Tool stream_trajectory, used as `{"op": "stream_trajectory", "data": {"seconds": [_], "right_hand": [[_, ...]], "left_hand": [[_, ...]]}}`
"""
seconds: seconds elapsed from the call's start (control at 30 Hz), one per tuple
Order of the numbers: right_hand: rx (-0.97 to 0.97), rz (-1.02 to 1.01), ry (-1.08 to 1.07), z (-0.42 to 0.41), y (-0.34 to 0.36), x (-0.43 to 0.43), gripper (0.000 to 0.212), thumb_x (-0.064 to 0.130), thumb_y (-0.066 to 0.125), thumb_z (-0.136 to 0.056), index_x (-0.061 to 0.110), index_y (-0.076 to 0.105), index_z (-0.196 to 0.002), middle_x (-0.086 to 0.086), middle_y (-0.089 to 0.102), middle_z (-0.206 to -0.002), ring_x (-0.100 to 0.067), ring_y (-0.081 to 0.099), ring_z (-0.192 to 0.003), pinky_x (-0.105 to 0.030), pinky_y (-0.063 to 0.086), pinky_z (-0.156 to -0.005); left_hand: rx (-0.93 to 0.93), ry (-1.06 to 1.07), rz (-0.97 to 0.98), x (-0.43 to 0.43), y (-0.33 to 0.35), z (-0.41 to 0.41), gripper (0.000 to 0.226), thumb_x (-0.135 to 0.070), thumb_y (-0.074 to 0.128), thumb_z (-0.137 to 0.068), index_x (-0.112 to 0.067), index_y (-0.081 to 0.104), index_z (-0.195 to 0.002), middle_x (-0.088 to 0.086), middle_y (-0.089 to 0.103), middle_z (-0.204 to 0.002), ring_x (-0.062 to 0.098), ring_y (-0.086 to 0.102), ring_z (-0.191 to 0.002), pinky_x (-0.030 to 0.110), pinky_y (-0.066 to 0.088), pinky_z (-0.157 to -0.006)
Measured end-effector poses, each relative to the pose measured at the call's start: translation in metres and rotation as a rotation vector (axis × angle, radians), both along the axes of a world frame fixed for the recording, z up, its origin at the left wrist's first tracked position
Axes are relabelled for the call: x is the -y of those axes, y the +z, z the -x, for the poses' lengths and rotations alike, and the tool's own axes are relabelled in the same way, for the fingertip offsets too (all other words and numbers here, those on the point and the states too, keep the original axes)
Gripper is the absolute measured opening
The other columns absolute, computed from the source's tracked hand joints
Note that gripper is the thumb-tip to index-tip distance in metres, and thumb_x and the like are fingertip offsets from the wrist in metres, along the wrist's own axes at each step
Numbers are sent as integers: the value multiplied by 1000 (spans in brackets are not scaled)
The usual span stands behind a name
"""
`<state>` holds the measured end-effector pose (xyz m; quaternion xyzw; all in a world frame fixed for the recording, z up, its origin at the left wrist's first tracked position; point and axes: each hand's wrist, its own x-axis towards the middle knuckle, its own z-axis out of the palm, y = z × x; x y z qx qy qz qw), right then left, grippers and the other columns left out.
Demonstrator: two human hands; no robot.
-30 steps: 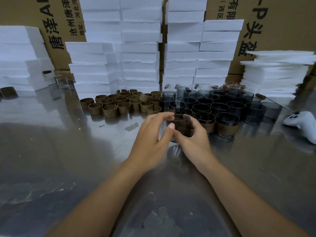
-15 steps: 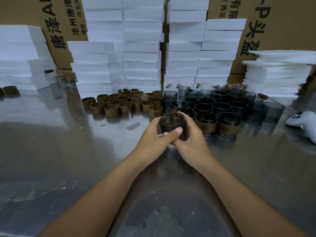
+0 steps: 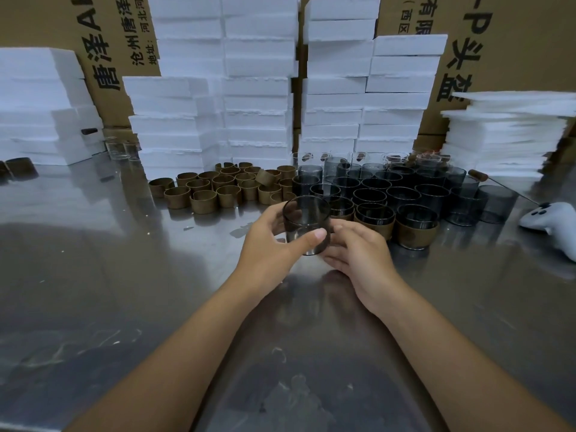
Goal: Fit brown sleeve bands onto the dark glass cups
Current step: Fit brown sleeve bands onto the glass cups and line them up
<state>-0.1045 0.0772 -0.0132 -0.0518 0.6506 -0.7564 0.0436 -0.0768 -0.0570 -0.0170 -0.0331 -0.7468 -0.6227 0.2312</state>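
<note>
A dark glass cup (image 3: 305,218) is held just above the steel table (image 3: 124,291), tilted slightly toward me. My left hand (image 3: 268,247) grips its left side, thumb across the front. My right hand (image 3: 355,254) curls round its lower right side, where a dark brown band seems to sit; that part is mostly hidden. Several loose brown sleeve bands (image 3: 218,190) stand behind on the left. Several bare dark cups (image 3: 399,188) crowd the right, with three banded cups (image 3: 416,227) in their front row.
Stacks of white foam blocks (image 3: 255,98) and cardboard boxes (image 3: 514,42) wall off the back. More foam sheets (image 3: 505,141) sit at far right, a white controller (image 3: 551,224) at the right edge, clear glasses (image 3: 120,148) at back left.
Both hands drew the cup back from the cup group toward me and lifted it. The left thumb now lies across its front.
</note>
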Motion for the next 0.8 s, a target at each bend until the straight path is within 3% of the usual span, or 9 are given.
{"op": "stream_trajectory", "data": {"seconds": [0.1, 0.27, 0.37, 0.47, 0.6, 0.8], "right_hand": [[79, 111, 30, 1, 2, -2, 20, 18, 49, -99, 10, 67, -101, -12, 73, -95, -19, 69, -77, -29, 55, -76], [143, 232, 103, 1, 4, -4, 25, 20, 44, -101, 9, 66, -96, -10, 74, -90, -20, 69, -79, -27, 57, -66], [210, 296, 154, -2, 5, -3, 29, 23, 41, -102, 5, 64, -106, -12, 71, -97, -20, 67, -81, -28, 56, -62], [267, 355, 214, -3, 7, -1, 34, 25, 38, -102, 4, 60, -119, -15, 67, -110, -21, 65, -86, -33, 53, -72], [283, 389, 313, -4, 6, -3, 35, 31, 34, -103, 14, 63, -107, -7, 71, -100, -20, 66, -93, -40, 50, -84], [325, 359, 375, -6, 8, -3, 48, 42, 32, -102, 12, 58, -129, -14, 63, -126, -28, 60, -112, -43, 51, -82]], "left_hand": [[6, -42, 29, -2, 0, -1, 44, -25, 84, -69, -36, 60, -105, -15, 69, -106, 5, 62, -108, 41, 49, -98], [0, -72, 33, -3, -1, -1, 47, -24, 84, -69, -37, 60, -107, -14, 69, -109, 6, 61, -110, 44, 46, -102], [-5, -87, 34, -3, -1, -1, 47, -23, 84, -69, -38, 60, -106, -15, 69, -110, 6, 61, -111, 43, 45, -103], [-23, -120, 15, -3, -2, -1, 48, -17, 84, -69, -36, 60, -106, -15, 69, -108, 4, 61, -110, 33, 45, -103], [-48, -169, -17, -3, -1, -3, 48, -8, 80, -72, -34, 59, -106, -27, 69, -102, -7, 60, -105, 7, 44, -84], [-56, -199, -51, -2, 0, -4, 49, -6, 78, -74, -33, 59, -110, -25, 68, -105, -6, 60, -107, 6, 45, -79]]}}
